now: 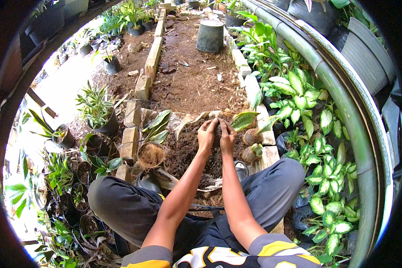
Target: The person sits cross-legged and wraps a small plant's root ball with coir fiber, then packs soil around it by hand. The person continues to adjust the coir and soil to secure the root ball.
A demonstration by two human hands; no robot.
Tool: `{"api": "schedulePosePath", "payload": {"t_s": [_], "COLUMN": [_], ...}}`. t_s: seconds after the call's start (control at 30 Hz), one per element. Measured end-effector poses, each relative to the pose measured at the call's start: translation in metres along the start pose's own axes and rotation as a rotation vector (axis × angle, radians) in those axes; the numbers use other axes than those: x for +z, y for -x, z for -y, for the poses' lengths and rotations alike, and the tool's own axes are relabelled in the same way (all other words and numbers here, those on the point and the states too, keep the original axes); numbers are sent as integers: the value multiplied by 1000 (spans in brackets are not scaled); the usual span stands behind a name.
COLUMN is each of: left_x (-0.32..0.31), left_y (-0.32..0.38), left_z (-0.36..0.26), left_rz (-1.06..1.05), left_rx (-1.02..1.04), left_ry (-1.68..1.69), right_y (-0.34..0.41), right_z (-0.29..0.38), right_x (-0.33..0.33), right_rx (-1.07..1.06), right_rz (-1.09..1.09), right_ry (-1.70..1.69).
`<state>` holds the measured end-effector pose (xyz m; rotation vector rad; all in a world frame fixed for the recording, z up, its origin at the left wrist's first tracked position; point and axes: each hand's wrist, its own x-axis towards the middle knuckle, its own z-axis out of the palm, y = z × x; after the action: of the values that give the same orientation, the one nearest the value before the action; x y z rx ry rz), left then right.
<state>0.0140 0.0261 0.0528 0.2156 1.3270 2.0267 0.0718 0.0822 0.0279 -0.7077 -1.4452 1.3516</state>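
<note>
My left hand (206, 134) and my right hand (227, 136) meet at the fingertips above a heap of dark, crumbly soil (182, 152). Something dark shows between the palms; whether it is soil or a held thing is unclear. The soil lies on a pale, torn sack-like sheet (210, 187) between my legs. Close to the right hand are a broad green leaf (244, 120) and two fibre-wrapped root balls (253, 136), one with a cut green stem (256, 149). Left of the heap, a round pot holds brown coir-like fibre (151, 154), with striped leaves (159, 127) behind it.
Pale blocks (153, 57) edge the brown earth bed ahead, where an upturned black bucket (210, 36) stands. Variegated plants (298, 97) crowd the right side beneath a curving green bamboo pole (351, 127). Potted plants (102, 117) stand on the left.
</note>
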Motion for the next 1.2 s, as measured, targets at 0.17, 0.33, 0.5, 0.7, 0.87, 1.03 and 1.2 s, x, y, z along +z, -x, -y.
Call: {"api": "schedulePosePath", "payload": {"t_s": [0.17,0.33,0.5,0.7,0.87,1.03,1.2], "left_x": [5,9,-5,-11,-14,-38,-62], "left_y": [10,4,-21,-11,-18,-15,-22], "left_z": [3,1,-21,-12,7,-6,-23], "left_rz": [-38,-54,347,262,124,94,14], "left_rx": [25,-29,-186,-518,-439,-394,-385], "left_ry": [-152,-570,-387,-71,419,716,806], "right_y": [1,0,-5,-4,-9,-10,-8], "right_z": [-17,-19,-10,-1,15,35,37], "right_x": [-9,-13,-23,-13,1,1,-5], "right_rx": [136,434,659,498,117,212,351], "right_rz": [-88,-176,-69,-144,194,424,277], "right_ry": [-208,-500,-936,-611,-83,-95,-217]}}
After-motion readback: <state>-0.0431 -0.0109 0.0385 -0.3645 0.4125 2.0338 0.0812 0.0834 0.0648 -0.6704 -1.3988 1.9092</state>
